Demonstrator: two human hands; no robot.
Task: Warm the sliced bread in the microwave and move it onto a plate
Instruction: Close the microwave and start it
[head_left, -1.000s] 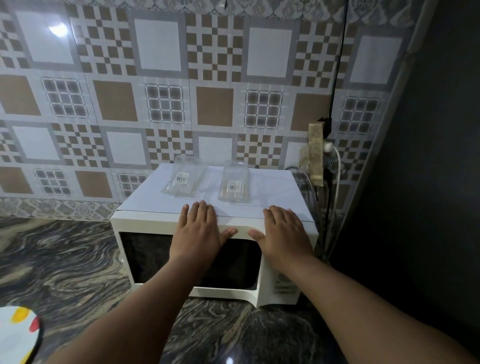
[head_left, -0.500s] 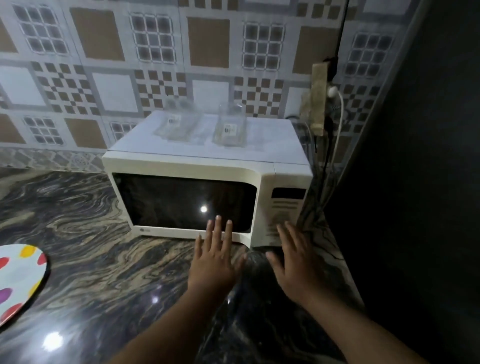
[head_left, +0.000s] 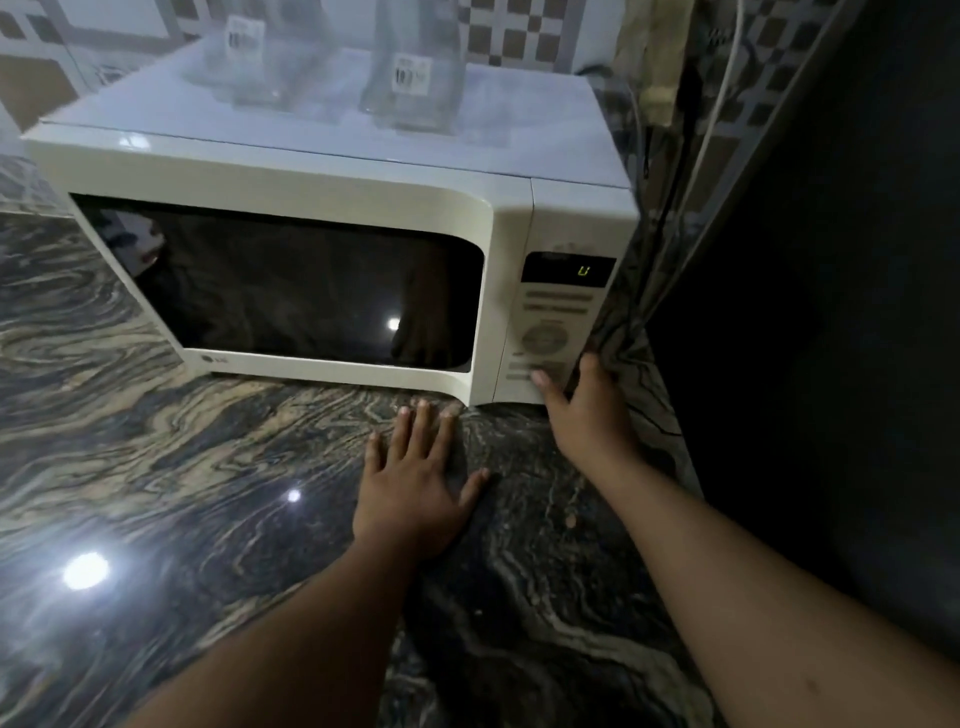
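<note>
A white microwave (head_left: 332, 171) stands on the marbled counter with its dark door (head_left: 291, 291) shut. Its control panel (head_left: 558, 322) on the right shows a lit green digit. My right hand (head_left: 587, 410) is at the panel's lower right corner, one fingertip on a bottom button and the thumb against the microwave's right edge. My left hand (head_left: 415, 478) lies flat on the counter just in front of the door, fingers spread, holding nothing. No bread and no plate are in view.
Two clear plastic packs (head_left: 410, 78) with labels lie on the microwave's top. The dark marbled counter (head_left: 182, 493) stretches left and toward me. A dark wall or cabinet (head_left: 810, 312) closes in the right side, with cables (head_left: 711, 119) behind the microwave.
Both hands came down from the microwave's top. The left one settled flat on the counter and the right one reached the control panel. The view moved closer and lower; the colourful plate left the frame.
</note>
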